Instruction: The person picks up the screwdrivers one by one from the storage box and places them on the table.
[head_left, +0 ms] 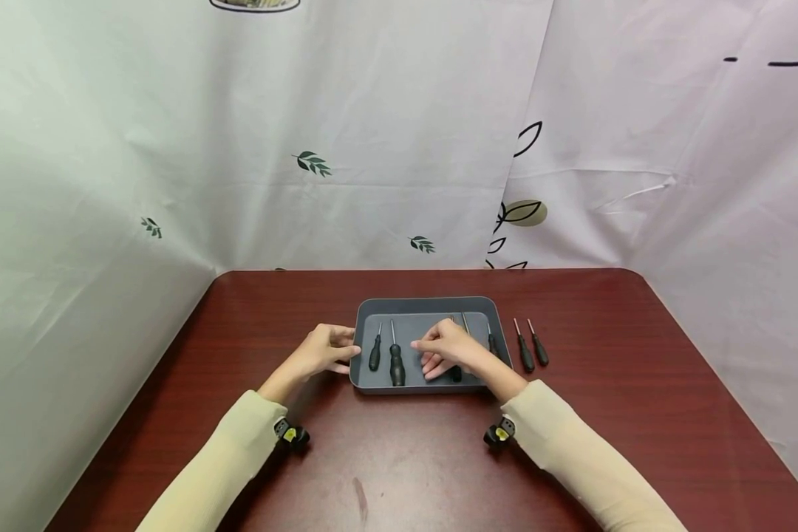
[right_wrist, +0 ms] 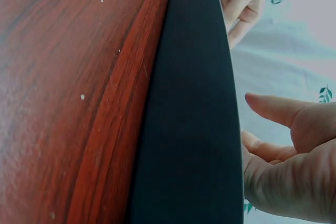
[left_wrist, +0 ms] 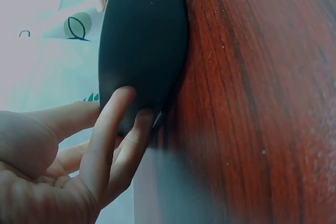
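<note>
A: How best to work inside the tray?

B: Steady it at the left side with the left hand, apparently gripping there, with digits both over and outside the rim. Move the right hand lightly: loosely bent above the tray, thumb apart, nothing visible in the grasp. Better, probably, to pinch handles than thin shafts.

A: And the screwdrivers?

B: Inside, two at left, one half hidden beneath the right hand, more toward the right wall. Outside, a loose pair on the bench, just beside that wall.

A: Room?

B: Broad, right of that pair. Tighter inside: lift clear of the rim.
</note>
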{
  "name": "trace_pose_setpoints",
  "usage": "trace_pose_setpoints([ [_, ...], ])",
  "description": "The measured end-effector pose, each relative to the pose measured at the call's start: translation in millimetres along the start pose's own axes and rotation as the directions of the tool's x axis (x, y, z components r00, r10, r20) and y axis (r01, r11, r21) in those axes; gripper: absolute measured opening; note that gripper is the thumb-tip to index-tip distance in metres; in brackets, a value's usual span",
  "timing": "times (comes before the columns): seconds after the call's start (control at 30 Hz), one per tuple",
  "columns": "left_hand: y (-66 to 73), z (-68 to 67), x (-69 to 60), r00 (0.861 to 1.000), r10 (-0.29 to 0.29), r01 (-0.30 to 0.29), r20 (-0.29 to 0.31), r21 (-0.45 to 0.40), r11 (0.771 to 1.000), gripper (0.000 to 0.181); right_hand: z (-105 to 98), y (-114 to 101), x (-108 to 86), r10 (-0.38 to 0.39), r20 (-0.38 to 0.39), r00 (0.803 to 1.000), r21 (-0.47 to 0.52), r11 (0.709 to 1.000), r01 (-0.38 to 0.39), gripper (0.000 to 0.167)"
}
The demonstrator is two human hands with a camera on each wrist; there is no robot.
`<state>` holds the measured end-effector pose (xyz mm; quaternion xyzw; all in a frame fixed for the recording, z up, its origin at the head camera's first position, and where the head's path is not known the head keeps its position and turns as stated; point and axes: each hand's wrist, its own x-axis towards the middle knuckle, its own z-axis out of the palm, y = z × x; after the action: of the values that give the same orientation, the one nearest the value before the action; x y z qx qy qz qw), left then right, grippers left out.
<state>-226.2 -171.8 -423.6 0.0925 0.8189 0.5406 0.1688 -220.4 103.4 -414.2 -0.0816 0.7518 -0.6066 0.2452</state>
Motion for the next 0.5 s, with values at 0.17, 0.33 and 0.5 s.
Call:
trace_pose_setpoints([
  [0.17,-2.0,-0.2,0.6,1.0,0.0,0.0,0.004,-0.003,1.0,0.05,5.7,0.4,1.7,0.011,-0.005,1.0,-0.016,1.0,-0.011,0.03],
  [0.33,-2.9,-0.3,1.6,1.0,-0.01,0.01,0.001,-0.007,1.0,0.05,10.1,-0.7,1.6,0.014,-0.016,1.0,-0.049,0.999,-0.015,0.028],
  [0.5,-2.1,-0.8,2.0,1.0,-0.011,0.011,0.0,-0.004,1.0,0.05,15.3,-2.0,3.3,0.008,-0.02,1.0,-0.059,0.998,-0.01,0.027],
])
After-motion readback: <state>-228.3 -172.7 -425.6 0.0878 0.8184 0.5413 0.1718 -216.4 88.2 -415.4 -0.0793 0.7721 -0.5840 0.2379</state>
